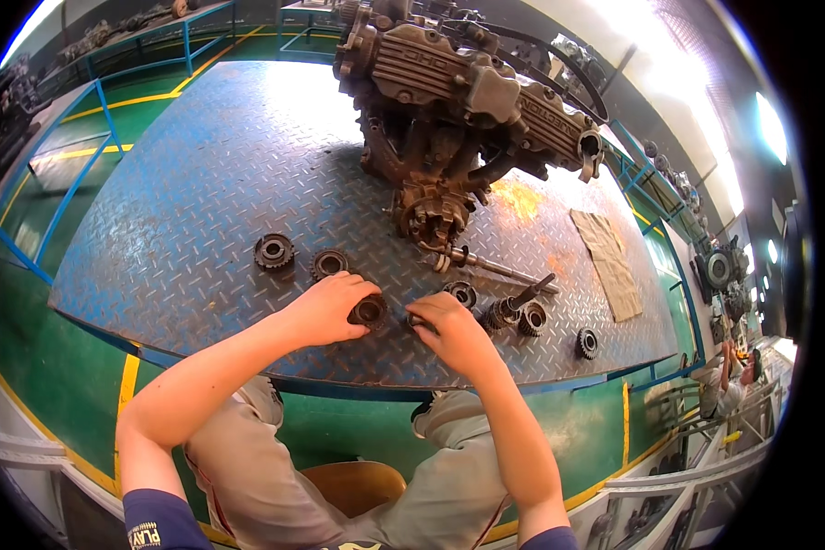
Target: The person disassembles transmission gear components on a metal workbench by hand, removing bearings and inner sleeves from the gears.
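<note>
My left hand (337, 309) is closed around the side of a dark metal gear (371, 313) near the front edge of the metal-plate table. Just right of it, my right hand (449, 332) has its fingers pinched together low over the plate. A small dark bit shows at those fingertips, too hidden to name. Two toothed gears, one at the far left (274, 251) and one beyond my left hand (329, 263), lie flat. Beyond my right hand lies another gear (461, 292). To its right are a gear with a short shaft (504, 313) and a ring-shaped gear (533, 319).
A large dirty engine (458, 82) stands at the back middle of the table (183, 183). A long metal shaft (504, 269) lies before it. At the right are a tan cloth (607, 266) and a single gear (587, 344). A person (731, 385) is far off right.
</note>
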`<act>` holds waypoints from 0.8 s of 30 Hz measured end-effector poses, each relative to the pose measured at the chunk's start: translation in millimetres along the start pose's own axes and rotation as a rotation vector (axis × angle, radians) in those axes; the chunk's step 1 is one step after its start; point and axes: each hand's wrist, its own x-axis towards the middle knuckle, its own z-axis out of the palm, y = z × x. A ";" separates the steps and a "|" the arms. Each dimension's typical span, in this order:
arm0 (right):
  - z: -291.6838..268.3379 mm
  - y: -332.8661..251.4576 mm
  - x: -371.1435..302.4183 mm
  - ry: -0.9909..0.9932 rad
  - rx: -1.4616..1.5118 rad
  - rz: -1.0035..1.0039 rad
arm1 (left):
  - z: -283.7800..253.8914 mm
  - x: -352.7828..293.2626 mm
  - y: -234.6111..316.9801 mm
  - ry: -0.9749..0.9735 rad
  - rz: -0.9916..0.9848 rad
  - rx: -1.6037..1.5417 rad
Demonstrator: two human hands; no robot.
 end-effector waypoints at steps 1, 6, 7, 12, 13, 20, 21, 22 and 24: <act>-0.1 -1.2 0.1 -0.002 0.005 -0.002 | 0.7 -0.3 -0.6 0.006 0.002 -0.003; -2.1 -0.8 0.7 -0.008 -0.008 0.005 | -2.0 0.3 2.2 0.006 0.018 0.009; -2.3 -0.4 0.2 -0.011 -0.006 0.009 | -2.2 0.5 3.1 0.007 0.012 -0.001; -4.4 1.2 -0.4 -0.034 0.012 0.048 | -4.4 1.5 7.2 -0.006 -0.023 -0.019; -4.6 3.3 -1.0 -0.040 0.019 0.059 | -4.3 1.6 7.8 -0.001 -0.032 -0.020; -8.4 18.9 -2.2 -0.094 0.119 0.165 | -5.7 2.9 8.3 -0.027 -0.037 -0.014; -8.5 18.7 -2.7 -0.095 0.118 0.169 | -5.8 2.9 8.3 -0.025 -0.040 -0.022; -8.4 18.5 -3.0 -0.095 0.117 0.173 | -5.9 2.7 8.0 -0.022 -0.043 -0.029; -9.3 19.4 -2.9 -0.061 0.081 0.122 | -5.0 3.4 6.7 -0.012 -0.028 -0.027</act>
